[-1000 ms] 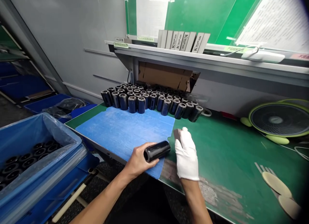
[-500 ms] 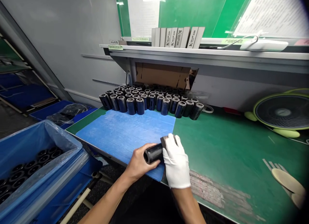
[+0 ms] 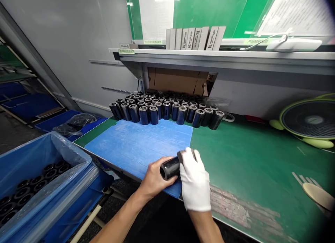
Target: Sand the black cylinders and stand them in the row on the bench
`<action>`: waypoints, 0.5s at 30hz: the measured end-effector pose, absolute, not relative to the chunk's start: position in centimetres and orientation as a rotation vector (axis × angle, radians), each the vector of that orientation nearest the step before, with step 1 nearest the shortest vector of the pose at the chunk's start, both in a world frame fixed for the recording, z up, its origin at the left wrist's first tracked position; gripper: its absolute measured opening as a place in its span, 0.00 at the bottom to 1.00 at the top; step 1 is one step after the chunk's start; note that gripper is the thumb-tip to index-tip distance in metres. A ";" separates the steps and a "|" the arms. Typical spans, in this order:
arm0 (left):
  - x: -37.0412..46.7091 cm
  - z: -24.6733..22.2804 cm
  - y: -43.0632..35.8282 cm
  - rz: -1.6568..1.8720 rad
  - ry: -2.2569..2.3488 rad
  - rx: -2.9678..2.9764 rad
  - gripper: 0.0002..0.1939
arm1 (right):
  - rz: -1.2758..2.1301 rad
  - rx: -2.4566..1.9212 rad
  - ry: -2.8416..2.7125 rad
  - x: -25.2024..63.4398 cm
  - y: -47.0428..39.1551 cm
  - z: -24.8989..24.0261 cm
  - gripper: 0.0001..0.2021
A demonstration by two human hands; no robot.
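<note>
My bare left hand [image 3: 154, 179] is wrapped round a glossy black hollow cylinder [image 3: 170, 168], which lies nearly level with its open end facing left. In a white glove, my right hand [image 3: 195, 182] grips a grey sanding block [image 3: 180, 156] against the cylinder's right end. The glove hides most of the block and that end of the cylinder. Both hands are over the front edge of the blue mat [image 3: 138, 142]. Behind the mat, several rows of similar black cylinders [image 3: 181, 115] stand upright.
A blue bin [image 3: 86, 157] lined with clear plastic, with more black cylinders inside, stands at left. Grey blocks marked 220 [image 3: 195, 39] line the shelf [image 3: 225, 54]. On the green table [image 3: 251, 152] are a green-rimmed fan [image 3: 311, 119] and a round tan disc [image 3: 318, 194].
The whole view has shifted slightly, so hands and table appear a little further right and lower. Both hands keep their hold on the cylinder and the sanding block.
</note>
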State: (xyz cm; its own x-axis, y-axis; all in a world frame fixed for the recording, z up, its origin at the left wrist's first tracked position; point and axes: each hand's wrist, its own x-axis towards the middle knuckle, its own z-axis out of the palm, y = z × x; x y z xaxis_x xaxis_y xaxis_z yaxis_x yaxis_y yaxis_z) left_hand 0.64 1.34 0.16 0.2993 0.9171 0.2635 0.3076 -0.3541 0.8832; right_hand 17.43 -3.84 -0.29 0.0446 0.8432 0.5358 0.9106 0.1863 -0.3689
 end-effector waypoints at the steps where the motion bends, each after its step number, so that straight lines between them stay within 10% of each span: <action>1: 0.6 0.1 1.3 1.051 1.103 1.833 0.29 | -0.103 -1.648 -1.805 17.3 -3.9 -0.4 0.22; 15: 0.6 0.6 1.3 1.003 1.092 1.825 0.28 | 0.119 -1.664 -1.265 22.4 0.0 -0.7 0.32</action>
State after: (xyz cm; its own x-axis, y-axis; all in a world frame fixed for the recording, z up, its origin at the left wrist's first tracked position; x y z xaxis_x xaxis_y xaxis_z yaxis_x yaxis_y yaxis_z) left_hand 0.61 1.26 0.58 0.3223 0.9171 0.2345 0.3113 -0.3367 0.8887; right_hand 22.38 -0.02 -0.74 0.4478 0.7692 0.4559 0.6710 0.0479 -0.7399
